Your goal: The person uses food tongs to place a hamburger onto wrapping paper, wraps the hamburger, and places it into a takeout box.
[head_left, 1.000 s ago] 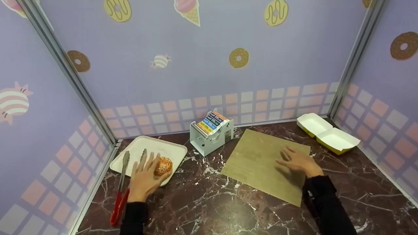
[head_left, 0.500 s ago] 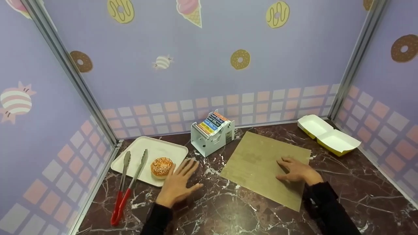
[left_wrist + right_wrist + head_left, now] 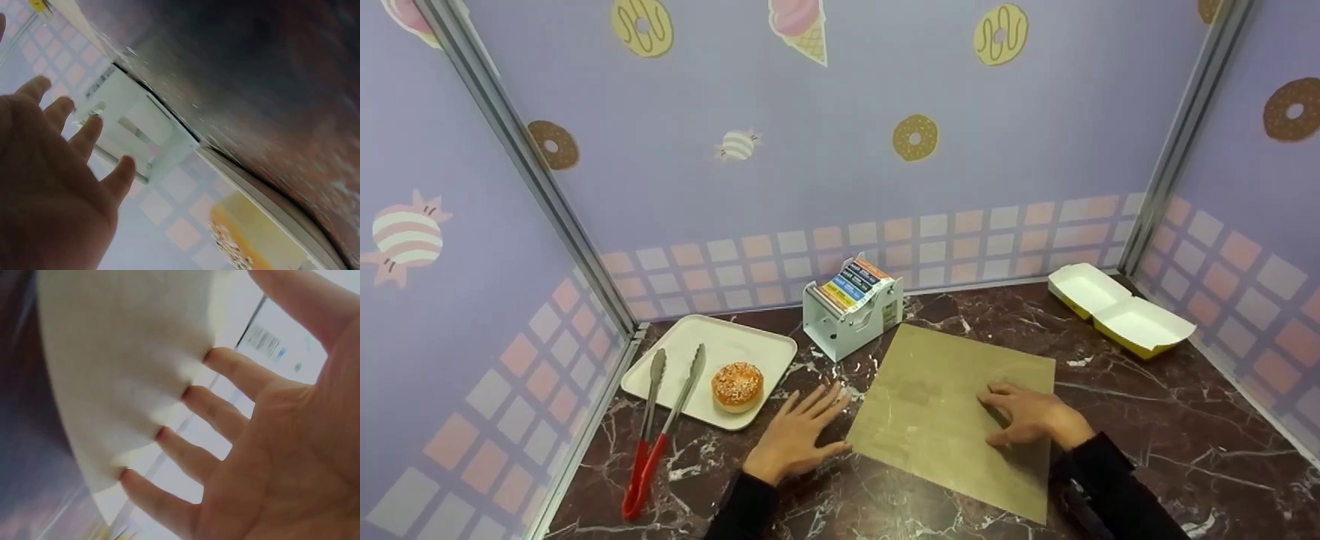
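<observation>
A square sheet of brown paper (image 3: pixel 930 420) lies on the dark marble table. My right hand (image 3: pixel 1031 416) is over its right part, and in the right wrist view the fingertips (image 3: pixel 194 391) press on the paper (image 3: pixel 124 354). My left hand (image 3: pixel 799 435), fingers spread, is just beside the sheet's left corner and holds nothing. To its upper left, a seeded bun (image 3: pixel 737 387) sits on a cream tray (image 3: pixel 735 335). Red-handled tongs (image 3: pixel 656 442) lie with their metal tips over the tray's left side.
A white label dispenser (image 3: pixel 851 311) with coloured rolls stands at the back, behind the paper. An opened yellow and white takeout box (image 3: pixel 1140 322) is at the back right. Purple patterned walls (image 3: pixel 840 172) enclose the table on three sides.
My left hand has moved right from above the bun to the paper's left corner. My right hand, pressing the sheet, has slid it a little toward me and to the left.
</observation>
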{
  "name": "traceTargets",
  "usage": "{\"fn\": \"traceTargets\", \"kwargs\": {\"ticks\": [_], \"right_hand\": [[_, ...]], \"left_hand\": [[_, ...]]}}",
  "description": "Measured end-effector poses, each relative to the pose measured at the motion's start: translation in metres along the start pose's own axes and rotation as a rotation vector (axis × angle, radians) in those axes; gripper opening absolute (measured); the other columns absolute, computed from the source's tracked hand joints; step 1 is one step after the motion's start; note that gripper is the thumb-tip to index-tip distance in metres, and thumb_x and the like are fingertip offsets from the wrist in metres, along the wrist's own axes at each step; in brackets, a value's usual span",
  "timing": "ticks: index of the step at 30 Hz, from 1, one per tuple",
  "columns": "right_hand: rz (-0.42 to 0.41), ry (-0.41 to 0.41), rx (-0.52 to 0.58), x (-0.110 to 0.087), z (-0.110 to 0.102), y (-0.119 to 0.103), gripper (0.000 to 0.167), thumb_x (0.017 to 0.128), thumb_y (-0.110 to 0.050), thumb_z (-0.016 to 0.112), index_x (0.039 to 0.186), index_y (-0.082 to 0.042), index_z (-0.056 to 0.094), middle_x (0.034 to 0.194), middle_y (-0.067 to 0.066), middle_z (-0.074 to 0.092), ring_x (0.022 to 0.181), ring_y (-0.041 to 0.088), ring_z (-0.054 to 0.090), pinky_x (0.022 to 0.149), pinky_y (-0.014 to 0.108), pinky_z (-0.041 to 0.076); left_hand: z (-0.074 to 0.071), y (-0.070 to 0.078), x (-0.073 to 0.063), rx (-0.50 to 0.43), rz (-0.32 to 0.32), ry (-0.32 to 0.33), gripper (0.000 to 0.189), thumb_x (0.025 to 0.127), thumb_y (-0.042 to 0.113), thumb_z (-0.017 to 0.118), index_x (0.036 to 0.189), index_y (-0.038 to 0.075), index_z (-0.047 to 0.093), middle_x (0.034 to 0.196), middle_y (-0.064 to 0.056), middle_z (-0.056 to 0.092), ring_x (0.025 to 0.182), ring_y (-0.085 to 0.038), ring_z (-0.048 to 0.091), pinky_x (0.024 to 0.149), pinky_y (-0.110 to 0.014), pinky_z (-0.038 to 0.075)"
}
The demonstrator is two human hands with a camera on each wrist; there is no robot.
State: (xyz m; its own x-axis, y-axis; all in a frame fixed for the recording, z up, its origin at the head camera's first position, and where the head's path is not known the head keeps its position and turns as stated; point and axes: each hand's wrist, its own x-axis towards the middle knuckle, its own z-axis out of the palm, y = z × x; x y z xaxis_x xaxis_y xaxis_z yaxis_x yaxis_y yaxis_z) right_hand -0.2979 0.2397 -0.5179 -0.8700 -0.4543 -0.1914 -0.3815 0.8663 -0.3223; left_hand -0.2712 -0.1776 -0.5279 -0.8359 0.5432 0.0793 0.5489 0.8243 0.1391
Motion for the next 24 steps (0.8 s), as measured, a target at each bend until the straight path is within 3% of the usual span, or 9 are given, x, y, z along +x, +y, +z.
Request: {"fn": "traceTargets", "kwargs": {"ticks": [4, 12, 16, 24], "right_hand": [[-0.076, -0.018, -0.006, -0.004, 0.001, -0.014, 0.077, 0.082, -0.039, 0.084, 0.148, -0.010, 0.057, 0.158, 0.021, 0.045, 0.146, 0.052, 0.038, 0.112, 0.068, 0.039], [-0.246, -0.100, 0.051, 0.000, 0.005, -0.027, 0.067, 0.087, -0.034, 0.082, 0.147, -0.014, 0.060, 0.162, 0.018, 0.043, 0.151, 0.051, 0.030, 0.116, 0.070, 0.034], [-0.308, -0.080, 0.042, 0.006, 0.008, -0.027, 0.064, 0.088, -0.033, 0.080, 0.147, -0.014, 0.060, 0.161, 0.020, 0.043, 0.149, 0.054, 0.030, 0.116, 0.072, 0.032], [-0.330, -0.054, 0.040, 0.020, 0.013, -0.030, 0.067, 0.091, -0.035, 0.076, 0.151, -0.012, 0.054, 0.163, 0.022, 0.039, 0.151, 0.055, 0.024, 0.117, 0.075, 0.027]], "left_hand": [[0.003, 0.008, 0.003, -0.025, 0.025, -0.030, 0.076, 0.100, 0.062, 0.049, 0.162, 0.020, 0.036, 0.169, -0.004, 0.033, 0.156, -0.030, 0.030, 0.127, -0.060, 0.020], [0.007, 0.015, 0.004, 0.003, 0.059, -0.069, 0.077, 0.098, 0.064, 0.052, 0.162, 0.025, 0.038, 0.167, 0.000, 0.037, 0.156, -0.025, 0.032, 0.127, -0.059, 0.021], [0.008, 0.016, 0.003, 0.010, 0.037, -0.097, 0.075, 0.098, 0.066, 0.051, 0.161, 0.027, 0.039, 0.166, 0.000, 0.040, 0.155, -0.024, 0.034, 0.128, -0.057, 0.020], [0.008, 0.010, -0.002, 0.003, -0.038, -0.130, 0.066, 0.098, 0.061, 0.054, 0.155, 0.027, 0.049, 0.161, -0.001, 0.048, 0.151, -0.027, 0.041, 0.127, -0.059, 0.022]]}}
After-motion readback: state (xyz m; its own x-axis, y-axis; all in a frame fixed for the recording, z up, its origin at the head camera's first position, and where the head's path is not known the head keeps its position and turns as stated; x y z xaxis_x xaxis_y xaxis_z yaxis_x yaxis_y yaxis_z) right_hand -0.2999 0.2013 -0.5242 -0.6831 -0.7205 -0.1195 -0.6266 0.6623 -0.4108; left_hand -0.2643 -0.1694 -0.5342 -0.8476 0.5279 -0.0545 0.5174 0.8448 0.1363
